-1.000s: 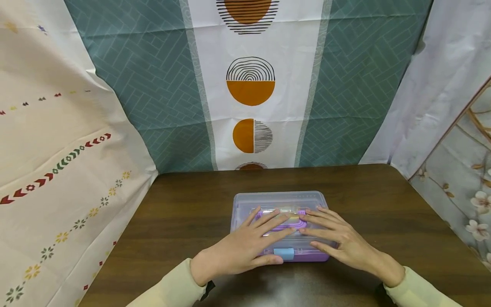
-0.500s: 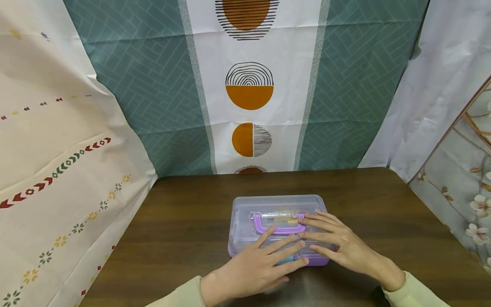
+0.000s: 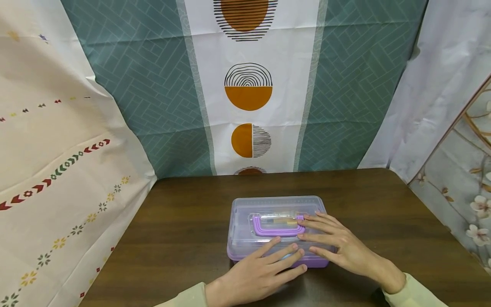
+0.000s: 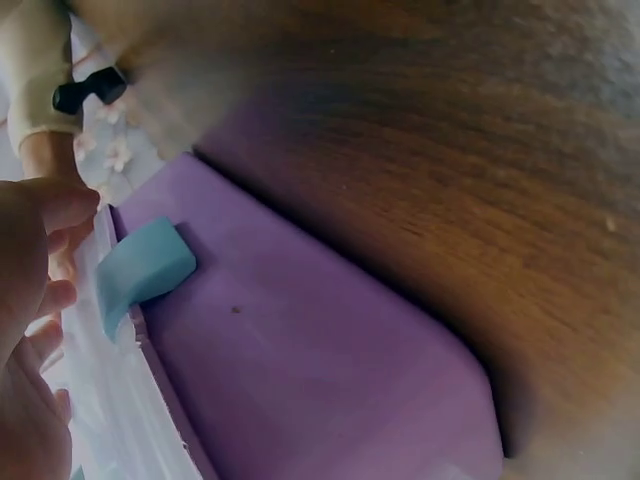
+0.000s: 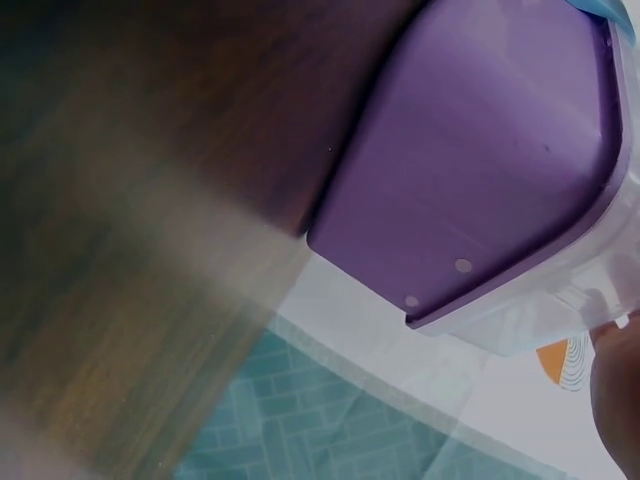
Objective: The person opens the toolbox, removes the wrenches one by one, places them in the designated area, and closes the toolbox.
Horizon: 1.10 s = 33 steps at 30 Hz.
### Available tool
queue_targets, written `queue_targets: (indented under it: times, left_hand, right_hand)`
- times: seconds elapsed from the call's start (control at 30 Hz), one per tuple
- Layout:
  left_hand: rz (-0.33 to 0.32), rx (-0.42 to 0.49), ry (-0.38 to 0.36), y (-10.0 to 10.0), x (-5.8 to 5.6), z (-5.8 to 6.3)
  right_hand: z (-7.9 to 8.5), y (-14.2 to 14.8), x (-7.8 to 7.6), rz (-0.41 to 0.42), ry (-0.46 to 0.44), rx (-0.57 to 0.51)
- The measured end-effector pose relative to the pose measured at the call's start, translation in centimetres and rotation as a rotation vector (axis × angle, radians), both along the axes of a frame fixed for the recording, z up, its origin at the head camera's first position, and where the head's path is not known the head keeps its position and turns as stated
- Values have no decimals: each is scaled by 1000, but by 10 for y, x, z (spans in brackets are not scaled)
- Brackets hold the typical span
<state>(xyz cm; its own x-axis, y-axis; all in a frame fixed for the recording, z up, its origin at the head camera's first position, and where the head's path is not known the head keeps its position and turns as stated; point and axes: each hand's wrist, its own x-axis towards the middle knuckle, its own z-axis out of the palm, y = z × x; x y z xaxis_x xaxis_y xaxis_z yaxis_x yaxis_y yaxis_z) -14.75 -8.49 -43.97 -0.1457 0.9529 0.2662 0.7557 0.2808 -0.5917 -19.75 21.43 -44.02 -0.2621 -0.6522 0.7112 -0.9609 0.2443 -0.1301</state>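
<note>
A storage box [image 3: 245, 213] with a clear lid and a purple base sits on the table, its lid down. A purple handle [image 3: 278, 233] lies flat on the lid. My left hand [image 3: 258, 273] reaches over the front edge with fingers spread and fairly straight, covering most of the blue latch [image 4: 150, 265]. On the lid's right side rest the spread fingers of my right hand [image 3: 339, 245]. Whether the left fingertips touch the lid is hard to tell. Through the lid some pale and yellowish contents show, too unclear to name.
The brown wooden table [image 3: 184, 226] extends on both sides of the box. Behind it hangs a teal and white patterned cloth [image 3: 165, 106]. A cream cloth [image 3: 69, 170] borders the left side, and a floral cloth [image 3: 456, 192] the right.
My left hand has drawn back from the lid's middle toward the front edge, uncovering the handle and covering the latch. The right hand stays in place. The view has tilted slightly.
</note>
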Motion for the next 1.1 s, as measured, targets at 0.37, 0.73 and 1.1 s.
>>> queue_targets:
  times: [0.37, 0.73, 1.1]
  left_hand:
    - [8, -57, 17, -2, 2, -6]
    - [39, -54, 33, 1, 4, -10]
    - [36, -2, 4, 6, 7, -16]
  right_hand:
    - [0, 1, 2, -7, -16, 11]
    - [1, 1, 0, -4, -30, 6]
    - [0, 0, 1, -5, -43, -3]
